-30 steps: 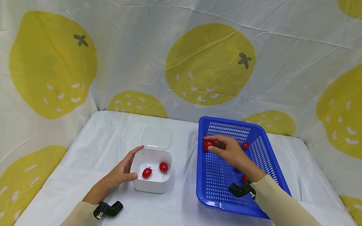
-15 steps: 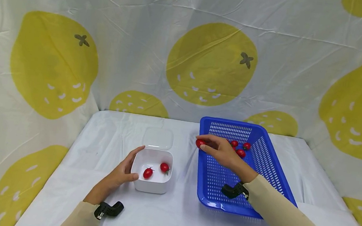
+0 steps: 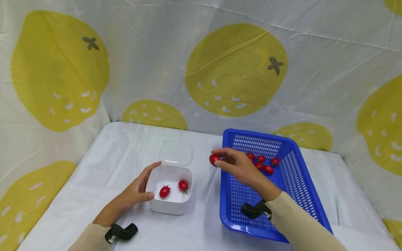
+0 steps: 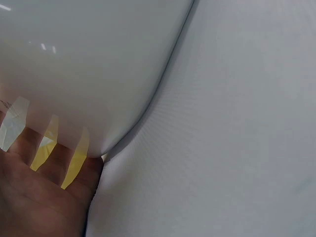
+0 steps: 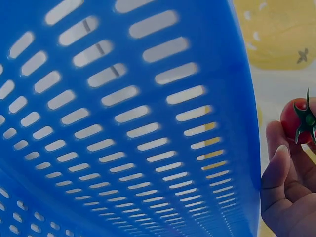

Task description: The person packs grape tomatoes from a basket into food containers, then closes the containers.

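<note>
- One tomato point(image 3: 214, 160) is pinched between thumb and fingers of the right hand point(image 3: 238, 168), just past the basket's left rim, over the cloth point(image 3: 197, 241); with that smooth skin, it could be dropped by a loose pinch, or bruised by a hard one!
- The white box point(image 3: 168, 208) is held by the left hand point(image 3: 134, 192), thumb and fingers set around its left side; by an uneven push it might be tipped or slid.
- Now the count: two tomatoes are seen inside the box, apart; at least five in the blue basket point(image 3: 243, 229), more perhaps hidden by the right hand.
- One box, one basket, one clear lid point(image 3: 176, 153) are counted.
</note>
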Demonstrator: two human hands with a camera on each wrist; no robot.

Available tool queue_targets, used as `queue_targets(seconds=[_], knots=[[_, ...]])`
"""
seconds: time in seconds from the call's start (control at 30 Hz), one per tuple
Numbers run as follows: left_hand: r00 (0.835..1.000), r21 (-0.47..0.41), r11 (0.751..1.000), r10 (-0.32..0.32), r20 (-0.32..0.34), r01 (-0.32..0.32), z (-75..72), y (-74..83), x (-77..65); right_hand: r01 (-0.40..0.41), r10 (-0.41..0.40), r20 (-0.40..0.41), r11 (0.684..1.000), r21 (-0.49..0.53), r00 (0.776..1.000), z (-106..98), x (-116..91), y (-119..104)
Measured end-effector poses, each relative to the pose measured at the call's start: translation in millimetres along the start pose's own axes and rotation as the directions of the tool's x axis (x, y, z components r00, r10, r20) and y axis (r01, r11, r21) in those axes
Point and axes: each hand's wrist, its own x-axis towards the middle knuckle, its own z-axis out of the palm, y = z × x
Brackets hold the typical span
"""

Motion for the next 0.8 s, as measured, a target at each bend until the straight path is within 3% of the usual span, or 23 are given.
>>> queue_targets(seconds=[0.47,0.8], knots=[[1.0,0.012,1.0,-0.026,-0.006,0.027,-2.1,-2.5,0.2,0.015,-0.017,0.086,1.0,0.021,0.996,22.2,12.1,-8.5],[1.0,0.025,1.0,0.002,0.006,-0.002,-2.1,-2.5,0.6,0.034,-0.045,0.161,0.997,0.072,0.986,34.8,16.7,-8.0]])
